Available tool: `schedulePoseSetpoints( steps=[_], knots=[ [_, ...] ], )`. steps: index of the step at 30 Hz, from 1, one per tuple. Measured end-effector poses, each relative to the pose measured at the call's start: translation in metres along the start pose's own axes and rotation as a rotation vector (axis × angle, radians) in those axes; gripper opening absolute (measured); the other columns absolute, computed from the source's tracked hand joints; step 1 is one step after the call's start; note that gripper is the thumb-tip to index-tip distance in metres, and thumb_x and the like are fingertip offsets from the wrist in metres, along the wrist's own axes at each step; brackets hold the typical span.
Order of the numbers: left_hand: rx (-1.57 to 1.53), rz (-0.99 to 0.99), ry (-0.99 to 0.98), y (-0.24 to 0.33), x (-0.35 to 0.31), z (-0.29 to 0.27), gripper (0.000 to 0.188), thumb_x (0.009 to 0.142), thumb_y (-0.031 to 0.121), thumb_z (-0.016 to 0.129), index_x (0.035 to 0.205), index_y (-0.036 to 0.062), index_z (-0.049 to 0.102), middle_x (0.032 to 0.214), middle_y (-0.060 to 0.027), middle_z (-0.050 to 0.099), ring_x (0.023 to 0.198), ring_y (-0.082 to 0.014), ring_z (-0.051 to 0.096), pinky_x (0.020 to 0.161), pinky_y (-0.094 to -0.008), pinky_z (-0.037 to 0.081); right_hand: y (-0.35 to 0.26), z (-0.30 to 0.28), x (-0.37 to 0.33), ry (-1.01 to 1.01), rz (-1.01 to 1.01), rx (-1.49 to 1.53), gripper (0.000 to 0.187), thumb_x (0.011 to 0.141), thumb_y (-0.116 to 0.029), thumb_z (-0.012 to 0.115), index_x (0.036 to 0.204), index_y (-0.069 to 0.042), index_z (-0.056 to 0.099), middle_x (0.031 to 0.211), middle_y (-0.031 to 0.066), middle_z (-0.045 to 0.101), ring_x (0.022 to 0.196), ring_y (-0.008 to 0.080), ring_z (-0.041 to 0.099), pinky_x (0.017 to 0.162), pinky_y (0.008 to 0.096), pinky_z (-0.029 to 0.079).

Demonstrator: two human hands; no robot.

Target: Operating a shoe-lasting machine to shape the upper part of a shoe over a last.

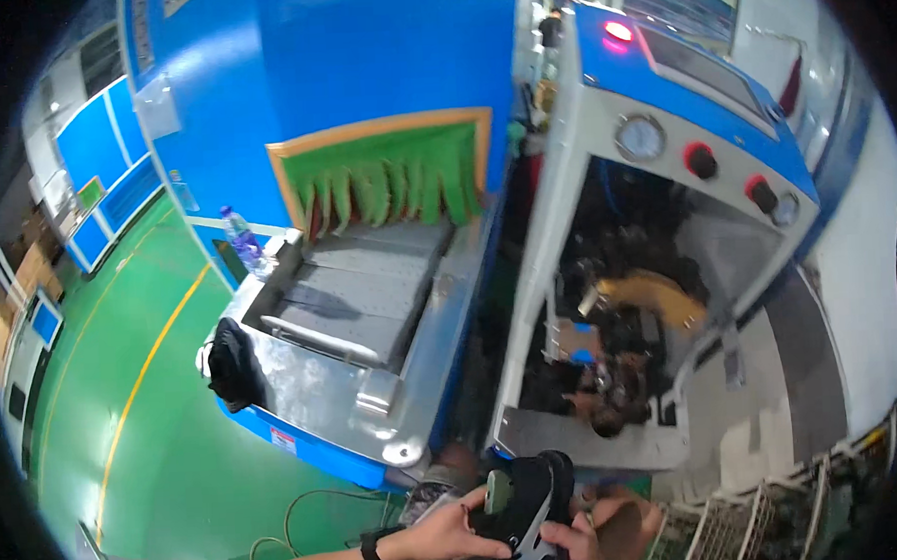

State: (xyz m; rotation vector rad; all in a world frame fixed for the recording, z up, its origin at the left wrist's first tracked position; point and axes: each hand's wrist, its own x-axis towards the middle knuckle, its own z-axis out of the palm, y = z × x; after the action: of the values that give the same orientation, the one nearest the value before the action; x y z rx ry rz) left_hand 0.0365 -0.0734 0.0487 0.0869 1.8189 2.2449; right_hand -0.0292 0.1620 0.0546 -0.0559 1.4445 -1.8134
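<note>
Low in the picture, a black shoe (534, 488) with a pale grey stripe on its side is held between my two hands. My left hand (452, 533) comes in from the left, wearing a black wristband, with its thumb and fingers spread around the shoe's side. On the other side, my right hand (577, 545) presses its thumb against the upper near the stripe. A grey-green piece (497, 490) shows at the shoe's left edge; I cannot tell what it is. Another black shoe (234, 364) rests on the left corner of the metal conveyor table (307, 371).
Ahead is a blue machine (389, 62) with a green strip curtain (384, 183) over its conveyor. A plastic bottle (242, 239) stands beside it. To the right is a press-like machine (558, 265) with a pressure gauge (640, 136) and lit red lamp (618, 30). Wire racks (749, 522) stand lower right.
</note>
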Motion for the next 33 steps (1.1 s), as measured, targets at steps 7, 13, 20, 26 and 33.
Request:
schedulePoseSetpoints(
  steps=[7,13,20,26,33],
  knots=[
    [0.319,-0.095,-0.249,-0.009,0.036,0.038,0.019,0.091,0.023,0.075,0.094,0.0038,0.075,0.076,-0.0038,0.07,0.071,-0.0071,0.061,0.065,-0.0267,0.05,-0.021,-0.034,0.005,0.183,-1.259,-0.277,0.048,0.077,-0.003,0.075,0.119,0.004,0.053,0.103,0.0152,0.063,0.097,0.0291,0.067,0.092,0.0452,0.055],
    [-0.019,0.143,-0.295,0.052,0.021,0.086,0.016,0.094,0.018,0.072,0.088,0.0043,0.074,0.072,-0.0037,0.068,0.067,-0.0066,0.062,0.058,-0.0253,0.046,-0.113,-0.033,-0.042,0.381,-0.689,0.028,0.087,0.073,-0.011,0.07,0.15,0.008,0.036,0.142,0.0166,0.053,0.128,0.026,0.053,0.111,0.0358,0.038],
    [-0.317,-0.185,0.019,0.055,0.106,0.048,0.022,0.097,0.021,0.069,0.084,0.0043,0.064,0.067,0.0058,0.053,0.06,-0.0031,0.043,0.053,-0.022,0.033,-0.23,-0.02,0.003,0.494,-0.683,-0.638,0.078,0.079,-0.001,0.073,0.149,0.009,0.039,0.134,0.0147,0.061,0.119,0.0181,0.058,0.104,0.0309,0.043],
    [-0.652,-0.313,-0.051,0.036,0.157,0.037,0.016,0.098,0.019,0.065,0.091,0.0048,0.064,0.065,0.0002,0.057,0.053,-0.0087,0.048,0.048,-0.0231,0.034,-0.272,-0.011,0.054,0.543,-0.309,-1.39,0.081,0.076,-0.025,0.074,0.15,-0.012,0.045,0.114,0.0323,0.063,0.108,0.0427,0.063,0.093,0.0411,0.049],
    [-0.822,-0.158,0.068,0.017,0.165,0.017,0.017,0.102,0.021,0.06,0.098,0.0043,0.064,0.068,0.0011,0.056,0.055,-0.0081,0.047,0.05,-0.0232,0.035,-0.279,-0.015,0.097,0.624,-0.303,-1.664,0.074,0.082,-0.034,0.066,0.149,-0.013,0.046,0.104,0.0305,0.062,0.103,0.047,0.061,0.091,0.0475,0.048]
  ],
)
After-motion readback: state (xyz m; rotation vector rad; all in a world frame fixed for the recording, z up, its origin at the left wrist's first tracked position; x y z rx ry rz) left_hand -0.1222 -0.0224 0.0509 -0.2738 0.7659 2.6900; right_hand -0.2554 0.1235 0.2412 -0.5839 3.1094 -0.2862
